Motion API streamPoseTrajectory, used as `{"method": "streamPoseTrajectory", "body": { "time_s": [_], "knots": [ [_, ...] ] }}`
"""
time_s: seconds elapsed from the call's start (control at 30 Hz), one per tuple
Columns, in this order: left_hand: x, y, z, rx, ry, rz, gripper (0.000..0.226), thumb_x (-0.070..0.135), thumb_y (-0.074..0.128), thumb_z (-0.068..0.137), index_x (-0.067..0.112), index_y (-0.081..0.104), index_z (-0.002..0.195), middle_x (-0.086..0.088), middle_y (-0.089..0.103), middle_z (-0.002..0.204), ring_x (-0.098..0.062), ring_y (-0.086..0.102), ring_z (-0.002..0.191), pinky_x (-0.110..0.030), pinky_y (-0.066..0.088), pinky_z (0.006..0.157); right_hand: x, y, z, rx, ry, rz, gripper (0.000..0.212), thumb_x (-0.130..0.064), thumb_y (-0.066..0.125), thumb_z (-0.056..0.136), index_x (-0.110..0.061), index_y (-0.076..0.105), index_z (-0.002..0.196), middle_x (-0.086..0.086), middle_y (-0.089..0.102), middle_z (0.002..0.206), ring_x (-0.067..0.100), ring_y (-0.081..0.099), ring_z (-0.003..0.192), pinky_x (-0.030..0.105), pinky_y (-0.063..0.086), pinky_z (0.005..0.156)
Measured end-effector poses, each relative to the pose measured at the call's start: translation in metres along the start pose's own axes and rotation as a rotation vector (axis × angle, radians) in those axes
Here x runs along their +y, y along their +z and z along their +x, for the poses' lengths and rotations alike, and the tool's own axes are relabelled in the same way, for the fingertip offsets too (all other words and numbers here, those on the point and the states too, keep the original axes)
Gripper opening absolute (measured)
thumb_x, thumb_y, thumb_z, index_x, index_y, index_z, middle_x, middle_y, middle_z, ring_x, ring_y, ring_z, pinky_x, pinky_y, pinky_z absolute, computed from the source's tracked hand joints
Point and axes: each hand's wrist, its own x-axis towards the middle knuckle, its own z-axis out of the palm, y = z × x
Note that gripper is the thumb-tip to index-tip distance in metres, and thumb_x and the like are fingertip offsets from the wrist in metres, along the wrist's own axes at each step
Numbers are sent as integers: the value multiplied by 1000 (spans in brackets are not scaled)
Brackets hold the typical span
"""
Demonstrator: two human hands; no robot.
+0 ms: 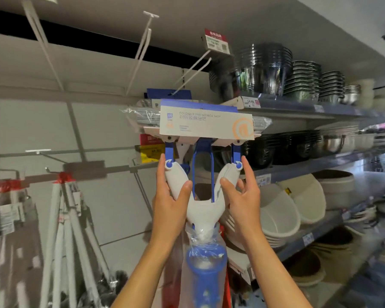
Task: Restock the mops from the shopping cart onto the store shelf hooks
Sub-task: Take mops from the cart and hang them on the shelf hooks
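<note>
Below the white hook (pixel 188 74), left hand (pixel 171 194) and right hand (pixel 242 192) each clamp a mop (pixel 203 152) yoke arm. Judgement: raise level, thread header hole onto hook.

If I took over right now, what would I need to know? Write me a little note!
Left hand grips the left white arm of the sponge mop. Right hand grips the right arm. The mop is held up high, its card label just under the white shelf hook. Whether it is on the hook cannot be told. Left: check it hangs safely, let go, then fetch the next mop.
</note>
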Motion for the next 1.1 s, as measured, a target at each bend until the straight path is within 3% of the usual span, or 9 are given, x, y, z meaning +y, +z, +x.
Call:
{"method": "streamPoseTrajectory", "body": {
  "time_s": [0.07,0.17,0.23,0.37,0.57,0.63,0.8,0.97,1.1],
  "knots": [
    [-2,12,7,18,8,19,79,20,65,96,58,20,149,45,47,127,7,60,112,-18,55,84,4,-8,14,-18,4,2,72,3,63,92,-30,37,151,-25,72,101,1,69,99,38,59,91],
    [-5,33,17,56,29,43,78,21,66,96,59,21,147,52,47,119,11,59,108,-9,51,79,13,-19,40,-60,7,17,71,0,65,92,-43,40,143,-3,68,126,15,67,112,48,56,96],
    [-7,47,24,83,48,61,77,20,66,95,57,23,147,55,49,115,12,60,106,-11,52,77,19,-25,58,-92,9,33,70,-2,65,93,-44,40,143,6,65,131,19,66,115,50,56,96],
    [-10,74,38,143,76,99,77,18,68,95,58,25,145,54,49,116,7,63,102,-14,53,76,26,-36,92,-159,-5,69,70,-3,64,93,-38,39,148,5,63,134,15,66,114,42,59,91],
    [-13,103,58,215,112,149,77,15,66,95,48,24,150,52,45,115,22,56,101,-7,51,73,35,-43,135,-236,-18,115,70,-4,66,92,-49,39,138,6,64,131,18,67,111,39,60,87],
    [-14,108,63,233,120,175,79,19,67,94,53,23,150,54,45,117,19,55,110,-12,53,81,38,-42,146,-260,-12,133,70,-4,66,92,-52,39,136,7,67,126,18,69,108,40,60,87],
    [-13,116,79,267,166,210,83,18,69,93,59,21,147,34,46,134,13,56,113,-15,54,87,40,-41,165,-299,-18,149,72,-8,67,92,-63,38,130,3,69,119,19,70,103,51,59,88],
    [-6,124,93,288,202,230,83,17,69,92,57,20,146,39,42,127,23,55,102,-6,51,74,35,-40,182,-346,-42,200,72,-8,66,93,-47,34,146,1,64,131,14,67,110,37,59,90],
    [-4,122,106,300,221,271,85,18,69,92,58,17,147,41,40,125,23,55,98,-10,53,73,30,-33,192,-369,-75,213,72,-7,64,94,-49,33,144,0,64,129,11,68,106,31,60,82]
  ]
}}
